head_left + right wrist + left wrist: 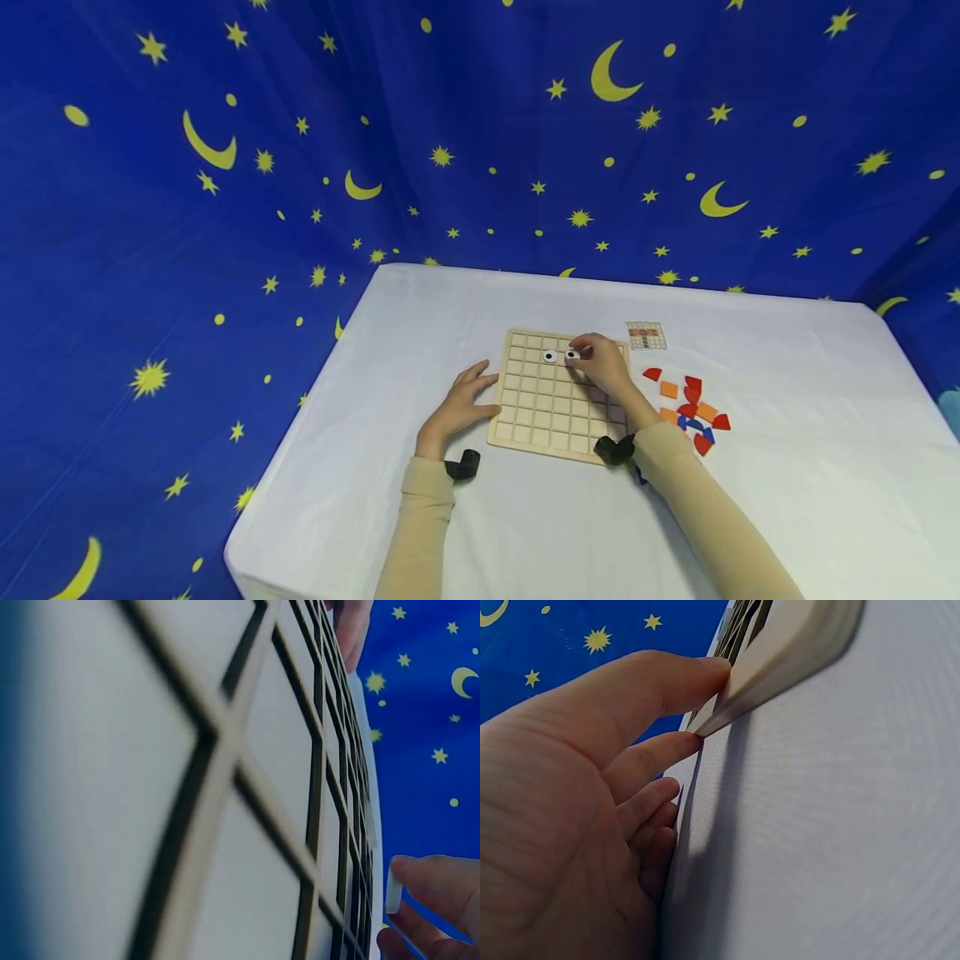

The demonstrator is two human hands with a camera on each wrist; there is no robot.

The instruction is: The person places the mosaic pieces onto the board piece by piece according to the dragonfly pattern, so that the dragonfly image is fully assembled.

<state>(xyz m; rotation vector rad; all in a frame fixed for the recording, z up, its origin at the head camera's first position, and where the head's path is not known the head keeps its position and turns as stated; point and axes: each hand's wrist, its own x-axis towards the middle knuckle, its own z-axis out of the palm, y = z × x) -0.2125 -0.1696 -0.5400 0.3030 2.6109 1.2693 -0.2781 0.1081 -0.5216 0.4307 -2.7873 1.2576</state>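
Observation:
A wooden grid board point(536, 402) lies on the white table. In its upper part sits a round white piece with a black dot point(550, 357). Just right of it, my right hand point(603, 367) pinches a second such eye piece point(572, 355); in the right wrist view this piece point(394, 888) is seen edge-on between thumb and fingers of that hand point(442, 900). At the board's left edge, my left hand point(459, 406) touches the frame with its thumb and a finger, the fingers spread; the left wrist view shows the hand point(577, 780) against the board's edge point(780, 664).
A small pattern card point(647, 336) lies beyond the board's upper right corner. Right of the board are scattered red pieces point(722, 422), orange squares point(669, 389) and blue pieces point(696, 424). A blue curtain with yellow stars and moons hangs behind the table point(337, 500).

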